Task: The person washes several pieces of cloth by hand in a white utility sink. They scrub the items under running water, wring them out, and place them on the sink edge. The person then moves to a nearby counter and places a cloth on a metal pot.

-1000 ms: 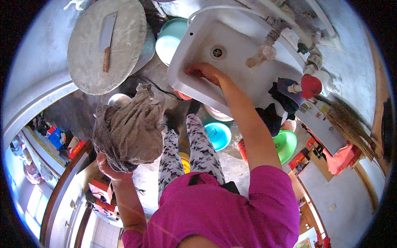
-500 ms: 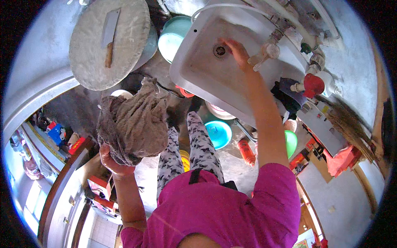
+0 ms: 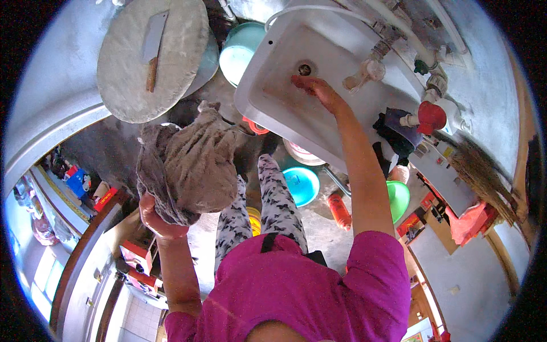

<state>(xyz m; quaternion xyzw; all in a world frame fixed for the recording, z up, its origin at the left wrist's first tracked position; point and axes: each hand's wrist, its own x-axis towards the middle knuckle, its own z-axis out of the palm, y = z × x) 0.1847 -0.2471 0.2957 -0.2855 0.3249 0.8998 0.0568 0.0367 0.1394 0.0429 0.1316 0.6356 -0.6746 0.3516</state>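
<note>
My left hand [image 3: 158, 219] is closed on the lower edge of a bunched grey-brown towel [image 3: 196, 165], held up to the left of my legs. Most of those fingers are hidden under the cloth. Over on the right, my right hand [image 3: 319, 91] is inside the white sink [image 3: 268, 102], low over its basin. Its fingers stretch out to the left, just below the drain [image 3: 305, 69], with nothing seen in them. Right of this hand a pale tap [image 3: 367, 73] reaches over the basin.
A cleaver [image 3: 153, 48] lies on a round chopping block [image 3: 119, 74] at the far left. Behind the sink's left side stands a pale green basin [image 3: 236, 60]. On the floor are a blue basin [image 3: 301, 187] and a red bottle [image 3: 339, 212]. A red-handled valve [image 3: 431, 117] sits right.
My right hand has moved from beside the drain toward me and slightly left within the sink. The towel has shifted a little to the right, still in my left hand.
</note>
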